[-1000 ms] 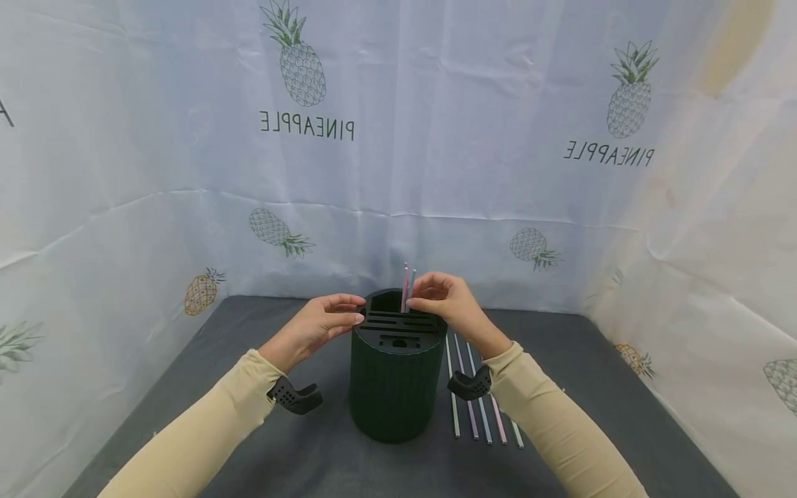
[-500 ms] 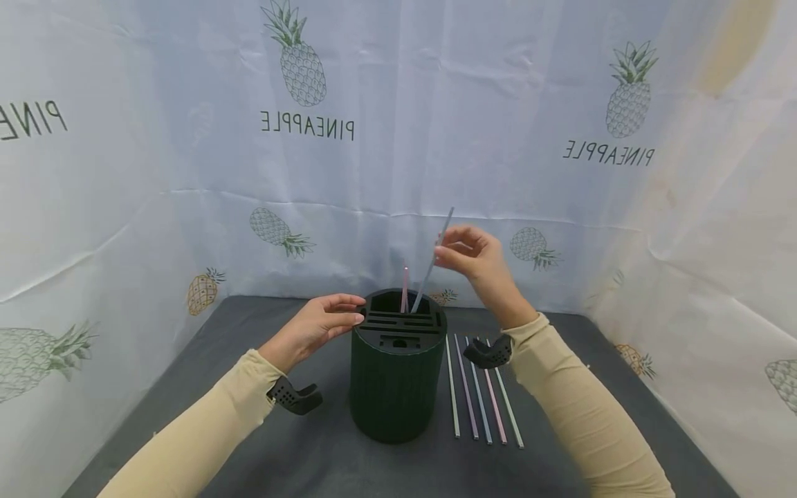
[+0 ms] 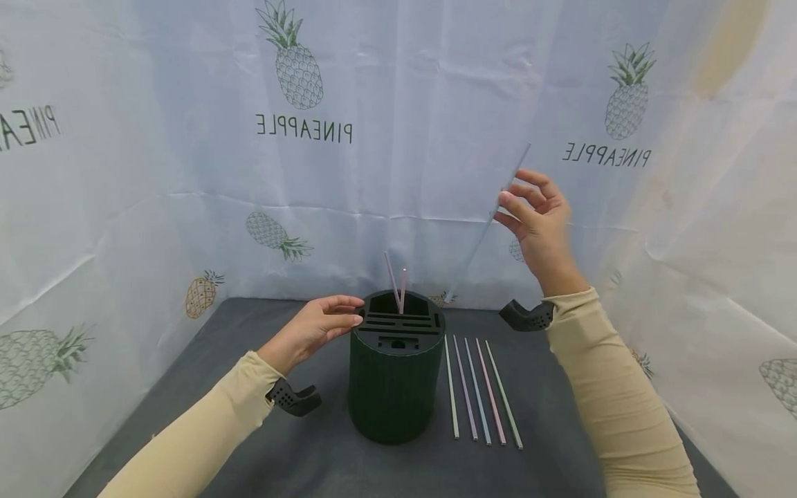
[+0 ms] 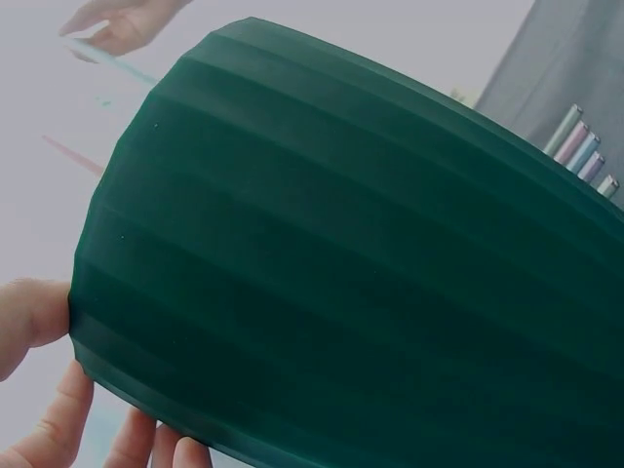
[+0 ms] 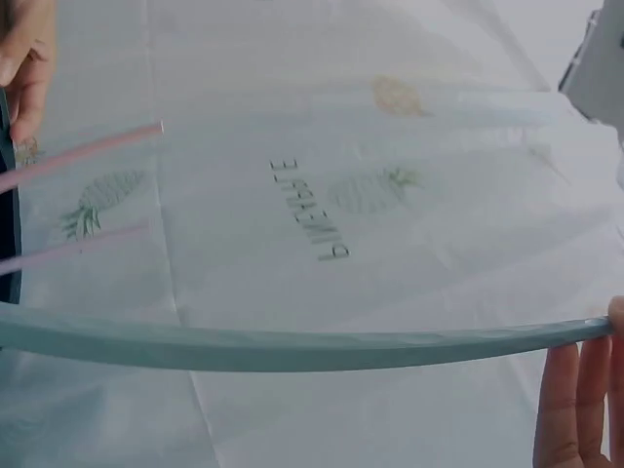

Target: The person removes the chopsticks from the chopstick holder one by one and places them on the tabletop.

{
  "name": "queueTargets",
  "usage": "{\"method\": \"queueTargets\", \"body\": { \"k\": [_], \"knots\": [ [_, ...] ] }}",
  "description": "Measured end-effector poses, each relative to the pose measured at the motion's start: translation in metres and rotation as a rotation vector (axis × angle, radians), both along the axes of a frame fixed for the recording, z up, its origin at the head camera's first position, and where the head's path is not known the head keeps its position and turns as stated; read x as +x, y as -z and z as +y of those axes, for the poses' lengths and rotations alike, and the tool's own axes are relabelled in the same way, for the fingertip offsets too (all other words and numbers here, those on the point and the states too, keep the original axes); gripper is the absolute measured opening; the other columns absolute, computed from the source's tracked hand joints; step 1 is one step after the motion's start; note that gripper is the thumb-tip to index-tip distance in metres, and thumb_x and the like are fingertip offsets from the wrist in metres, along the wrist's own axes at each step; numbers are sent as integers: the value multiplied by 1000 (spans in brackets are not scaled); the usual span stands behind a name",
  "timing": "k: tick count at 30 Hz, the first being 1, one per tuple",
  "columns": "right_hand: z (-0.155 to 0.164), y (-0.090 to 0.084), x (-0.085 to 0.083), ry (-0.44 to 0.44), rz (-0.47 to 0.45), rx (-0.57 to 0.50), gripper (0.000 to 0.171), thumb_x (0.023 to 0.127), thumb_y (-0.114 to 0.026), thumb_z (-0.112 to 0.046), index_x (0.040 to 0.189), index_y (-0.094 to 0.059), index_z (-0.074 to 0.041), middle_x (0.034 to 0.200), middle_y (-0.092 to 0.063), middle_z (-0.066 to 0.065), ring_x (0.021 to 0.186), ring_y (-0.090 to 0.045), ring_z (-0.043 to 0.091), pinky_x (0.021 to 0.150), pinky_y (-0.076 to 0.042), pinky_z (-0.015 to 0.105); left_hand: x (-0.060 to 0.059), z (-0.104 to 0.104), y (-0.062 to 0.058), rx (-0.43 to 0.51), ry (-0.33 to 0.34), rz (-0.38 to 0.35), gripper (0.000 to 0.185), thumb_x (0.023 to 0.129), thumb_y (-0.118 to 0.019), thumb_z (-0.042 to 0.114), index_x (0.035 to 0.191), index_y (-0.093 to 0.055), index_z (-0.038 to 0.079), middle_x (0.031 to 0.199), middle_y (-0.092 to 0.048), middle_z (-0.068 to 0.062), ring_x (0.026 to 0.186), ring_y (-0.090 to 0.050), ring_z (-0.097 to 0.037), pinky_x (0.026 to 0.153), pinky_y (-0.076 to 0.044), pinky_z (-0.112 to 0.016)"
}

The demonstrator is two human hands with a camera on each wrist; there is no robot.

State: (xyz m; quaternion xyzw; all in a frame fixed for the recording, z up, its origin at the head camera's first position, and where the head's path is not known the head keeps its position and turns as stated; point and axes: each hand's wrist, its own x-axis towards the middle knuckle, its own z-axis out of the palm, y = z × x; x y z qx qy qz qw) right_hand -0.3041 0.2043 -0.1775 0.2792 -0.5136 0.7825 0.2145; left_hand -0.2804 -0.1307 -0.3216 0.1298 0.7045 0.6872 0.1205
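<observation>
A pale blue stick [image 5: 292, 352] tilts in the air toward 2 o'clock of a dark green holder [image 3: 392, 387], pinched between the fingers of the raised right hand [image 3: 544, 232]. At the holder's 10 o'clock, the left hand [image 3: 311, 332] rests its loosely extended fingers against the rim. Two pinkish sticks [image 3: 402, 289] lean inside; five more sticks [image 3: 477, 391] lie at 3 o'clock on the dark grey surface [image 3: 311, 456]. Pale, creased pineapple-print curtains [image 3: 398, 138] surround it, "PINEAPPLE" reading mirror-reversed at 11 o'clock and again between 1 and 2.
</observation>
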Motion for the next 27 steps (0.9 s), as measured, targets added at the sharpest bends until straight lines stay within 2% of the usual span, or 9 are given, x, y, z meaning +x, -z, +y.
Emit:
{"method": "queueTargets", "body": {
  "k": [3, 6, 10, 16, 21, 24, 27],
  "knots": [
    [16, 9, -2, 49, -60, 7, 35, 83, -71, 4, 115, -64, -7, 95, -62, 6, 83, -67, 17, 72, -60, 28, 1, 1, 1, 3, -5, -2, 49, 93, -65, 12, 137, -48, -1, 142, -41, -19, 124, -51, -25, 113, -36, -47],
    [34, 26, -5, 55, -132, 34, 35, 84, -70, 3, 117, -64, -9, 97, -62, 4, 85, -66, 14, 73, -60, 26, 2, 1, 1, 2, -8, -2, 49, 93, -65, 12, 137, -48, 0, 143, -41, -18, 126, -49, -26, 113, -36, -46],
    [59, 59, -14, 52, -257, 127, 34, 88, -66, 0, 119, -62, -13, 99, -60, 1, 89, -64, 11, 77, -59, 23, 3, 3, 2, 0, -15, 3, 48, 93, -65, 12, 136, -49, 0, 142, -41, -18, 127, -49, -27, 113, -36, -46],
    [94, 118, -30, 159, -442, 361, 31, 89, -69, -12, 118, -61, -22, 100, -61, -7, 89, -65, 3, 79, -57, 20, 5, 5, 4, 14, -24, 11, 48, 92, -65, 10, 136, -49, -1, 141, -42, -19, 126, -49, -27, 112, -37, -46],
    [114, 166, -40, 235, -549, 554, 49, 91, -68, -15, 136, -52, -6, 99, -63, -10, 87, -65, -1, 81, -57, 22, 7, 6, 6, 16, -34, 12, 46, 92, -65, 8, 135, -50, -1, 139, -44, -18, 123, -52, -24, 112, -38, -46],
    [119, 190, -42, 266, -594, 684, 57, 93, -66, -17, 142, -44, 3, 108, -66, 1, 87, -65, -1, 84, -57, 27, 7, 6, 7, 15, -35, 17, 46, 92, -65, 8, 134, -51, -1, 138, -44, -18, 121, -53, -23, 112, -38, -45],
    [123, 210, -44, 278, -617, 770, 54, 94, -65, -16, 140, -46, 5, 114, -67, 10, 88, -65, 1, 86, -58, 32, 7, 6, 8, 16, -35, 21, 46, 92, -65, 9, 134, -51, -1, 138, -44, -18, 121, -53, -23, 112, -38, -45]
  ]
}}
